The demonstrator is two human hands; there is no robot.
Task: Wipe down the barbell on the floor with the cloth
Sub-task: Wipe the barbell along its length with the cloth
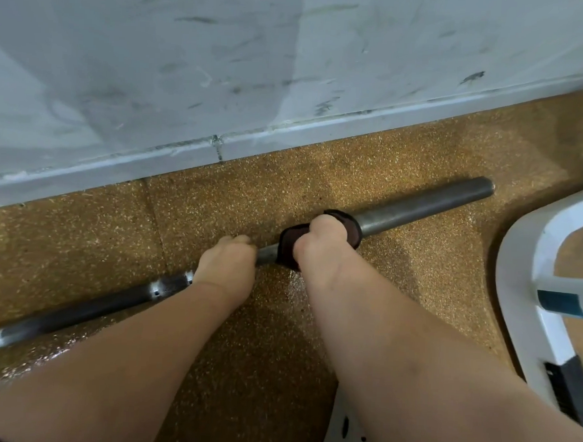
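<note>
Because a round bar can roll, left hand (226, 264): clenched over the barbell (424, 206), at about 7 o'clock from the right hand (322, 252), likely to pin it while the cloth (286, 244) works.
Right hand: grasping the cloth, fingers curled round it and the bar together, so the fabric can rub all the way round and not just the top.
Cloth: dark, wrapped about the shaft, just beside the left hand; its edges show on both sides of the right hand.
Barbell: lies on the floor (82, 238), running from 8 o'clock to 2 o'clock, roughly along the wall (190, 66); the stretch toward 2 o'clock is bare, probably yet to be wiped.
Floor: speckled brown, with a shiny wet-looking patch (294, 284) at 6 o'clock of the cloth.
White frame (522, 264): at 4 o'clock, apart from the bar.
Wall: pale, scuffed, at 12 o'clock.
Count: two hands, one barbell, one cloth, one white frame.
</note>
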